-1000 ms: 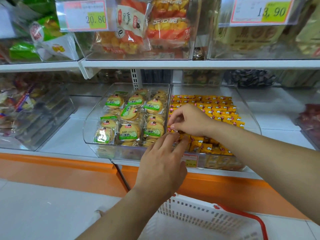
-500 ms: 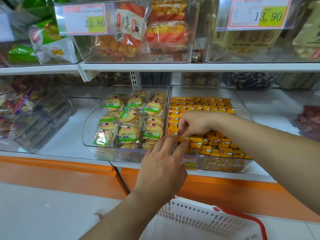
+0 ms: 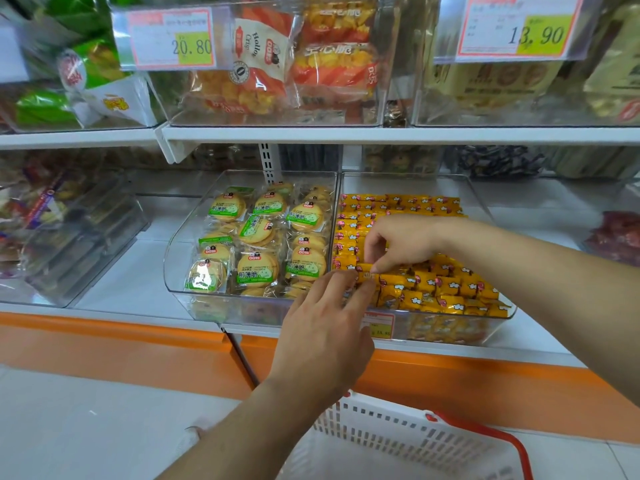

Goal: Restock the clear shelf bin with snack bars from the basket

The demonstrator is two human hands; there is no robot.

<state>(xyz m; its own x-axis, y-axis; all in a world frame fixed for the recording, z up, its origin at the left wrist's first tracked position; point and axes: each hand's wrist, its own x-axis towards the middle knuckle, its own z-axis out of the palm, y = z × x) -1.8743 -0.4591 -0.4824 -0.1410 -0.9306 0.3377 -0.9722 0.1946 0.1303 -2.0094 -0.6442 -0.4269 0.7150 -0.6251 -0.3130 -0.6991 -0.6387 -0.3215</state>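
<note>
A clear shelf bin [image 3: 498,327] on the lower shelf holds several yellow-wrapped snack bars [image 3: 446,285] laid in rows. My right hand [image 3: 398,242] reaches in from the right and pinches one yellow snack bar [image 3: 363,270] at the bin's front left. My left hand [image 3: 325,334] comes up from below, and its straight fingertips touch the same bar from the front. A white plastic basket [image 3: 388,424] with a red handle sits low in front of the shelf; what it holds is hidden from view.
Left of the snack bar bin stands a second clear bin [image 3: 180,271] of round cookies in green-labelled packs. The upper shelf [image 3: 381,135] overhangs with bagged snacks and price tags. An orange shelf base [image 3: 138,351] runs below. More clear bins flank both sides.
The camera has moved closer to the shelf. My right hand has shifted slightly forward along the bars and now pinches one at the front left; my left hand stays at the bin's front.
</note>
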